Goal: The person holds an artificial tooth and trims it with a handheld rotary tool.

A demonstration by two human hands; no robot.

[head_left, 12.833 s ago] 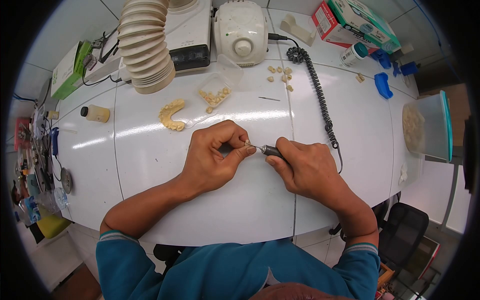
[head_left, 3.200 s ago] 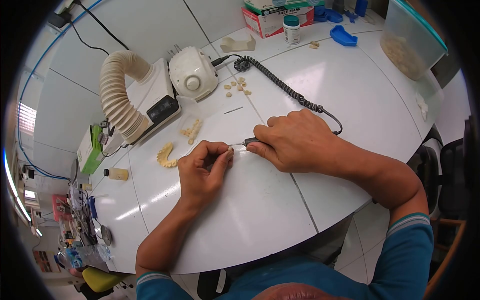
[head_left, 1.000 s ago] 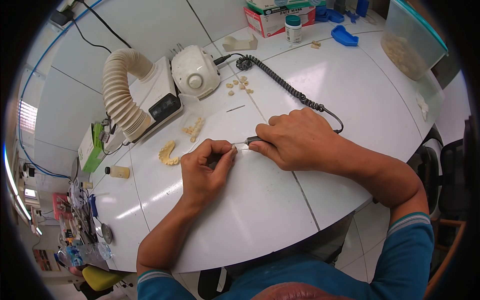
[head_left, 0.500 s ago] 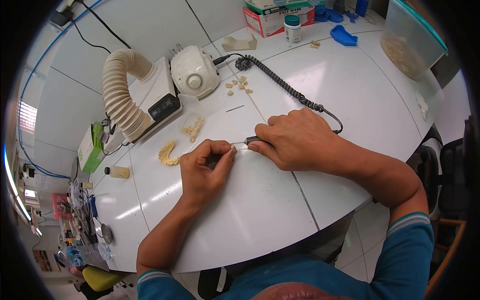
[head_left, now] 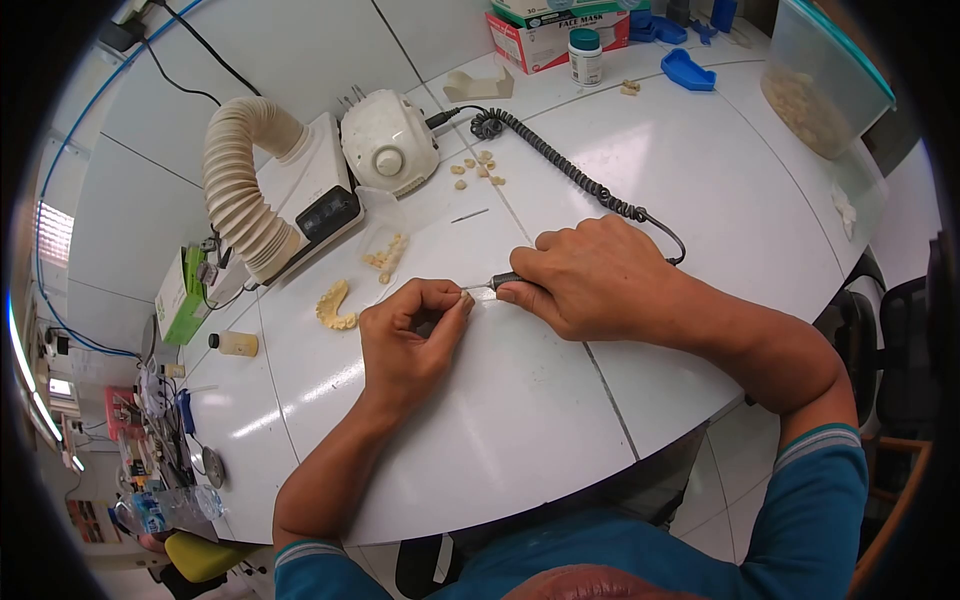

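My right hand (head_left: 590, 280) is wrapped round a dark rotary handpiece (head_left: 506, 281), its thin bit pointing left. A coiled black cord (head_left: 560, 160) runs from behind that hand to a white control unit (head_left: 388, 145). My left hand (head_left: 412, 330) pinches a small pale piece, like a dental tooth (head_left: 467, 295), between thumb and forefinger. The bit's tip meets or nearly meets this piece; the fingers hide most of it. A yellowish dental arch model (head_left: 335, 306) lies left of my left hand, and a clear bag of tooth-like pieces (head_left: 384, 258) lies beyond it.
A suction unit with a ribbed hose (head_left: 235, 185) stands back left. Loose pale pieces (head_left: 480, 170) and a thin metal bur (head_left: 469, 216) lie ahead. Farther back are a white bottle (head_left: 585, 62), a mask box (head_left: 545, 48), a blue tray (head_left: 687, 72) and a plastic tub (head_left: 825, 85).
Both hands stay almost in the same place. The small piece seems slightly turned in my left fingertips.
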